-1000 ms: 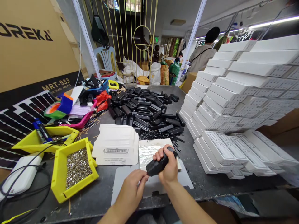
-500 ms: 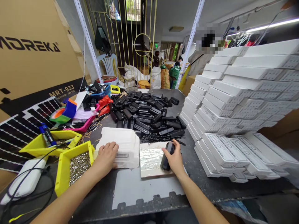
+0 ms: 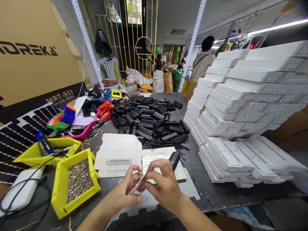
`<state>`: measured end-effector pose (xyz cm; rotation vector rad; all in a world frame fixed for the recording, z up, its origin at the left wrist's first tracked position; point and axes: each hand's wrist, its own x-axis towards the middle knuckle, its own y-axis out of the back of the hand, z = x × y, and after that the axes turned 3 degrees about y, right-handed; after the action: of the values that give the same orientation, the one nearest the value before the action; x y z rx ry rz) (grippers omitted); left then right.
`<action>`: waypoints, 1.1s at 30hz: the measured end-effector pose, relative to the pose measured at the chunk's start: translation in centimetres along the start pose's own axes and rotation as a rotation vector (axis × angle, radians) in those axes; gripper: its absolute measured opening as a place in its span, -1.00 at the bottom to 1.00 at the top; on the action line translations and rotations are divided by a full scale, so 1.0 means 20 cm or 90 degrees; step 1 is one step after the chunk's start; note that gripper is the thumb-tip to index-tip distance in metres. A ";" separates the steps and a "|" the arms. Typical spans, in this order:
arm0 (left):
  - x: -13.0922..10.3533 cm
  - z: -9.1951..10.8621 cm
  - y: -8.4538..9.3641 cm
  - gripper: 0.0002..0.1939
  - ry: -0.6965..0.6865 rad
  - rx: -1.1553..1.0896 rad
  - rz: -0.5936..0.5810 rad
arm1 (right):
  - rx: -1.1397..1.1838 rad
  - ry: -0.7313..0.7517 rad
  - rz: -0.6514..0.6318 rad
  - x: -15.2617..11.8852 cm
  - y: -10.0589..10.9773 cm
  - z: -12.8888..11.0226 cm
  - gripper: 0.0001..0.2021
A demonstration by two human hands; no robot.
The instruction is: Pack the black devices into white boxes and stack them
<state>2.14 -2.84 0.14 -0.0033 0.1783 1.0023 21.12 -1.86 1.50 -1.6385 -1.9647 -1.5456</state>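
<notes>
A: Where's the workpiece?
B: Thin white carton blank (image 3: 136, 187), up in the air between the hands, over the near edge of the counter (image 3: 213, 196). Tilted, nearly edge-on to the camera, so I can't read its print.
A: Hand state?
B: Both closed on the blank, close together. Left hand (image 3: 127, 192) has the lower-left side, thumb below and fingers curled up. Right hand (image 3: 166, 186) pinches from the right, fingers bent over the upper part. Can't tell if the fingertips touch each other.
A: Black unit?
B: One ribbed-looking black casing (image 3: 175, 158), just beyond the right hand's fingers. Lies on the right end of the foil-topped board (image 3: 160, 152), lower end partly hidden by the hand. Can't tell if hand and casing touch.
A: Spare blanks?
B: Flat carton stack (image 3: 115, 148), left of the board, just past the left hand. Top one shows a line drawing of a long slotted unit.
A: Under the hands?
B: Grey sheet (image 3: 192, 189) along the counter's near edge.
A: Rest of the counter?
B: Casing pile (image 3: 149, 119) toward the far edge, thin black strips (image 3: 166, 145) on its near side. Yellow bin (image 3: 56, 194) of small shiny metal parts (image 3: 79, 180) near the left front corner. White boxes (image 3: 228, 110) stacked high along the right side.
</notes>
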 end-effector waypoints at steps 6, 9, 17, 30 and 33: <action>-0.08 -0.01 0.03 -0.03 -0.010 0.285 0.140 | 0.300 -0.215 -0.057 -0.10 0.05 0.02 -0.87; -0.08 0.03 0.00 -0.51 -0.102 0.353 0.082 | 0.573 -0.422 0.118 -0.11 -0.03 0.04 -0.80; 0.05 0.03 -0.18 0.06 0.045 0.205 0.168 | 0.550 -0.221 0.020 -0.13 -0.06 0.02 -0.63; 0.07 0.04 -0.21 0.01 0.070 0.165 0.145 | 0.528 -0.391 -0.005 -0.10 -0.01 -0.03 -0.71; 0.06 0.06 -0.21 0.03 0.083 0.185 0.140 | 0.519 -0.398 0.030 -0.11 -0.03 -0.04 -0.74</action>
<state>6.57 -4.01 0.74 0.2210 0.4494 1.1880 21.18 -3.82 -0.03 -1.8230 -2.3192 -0.0836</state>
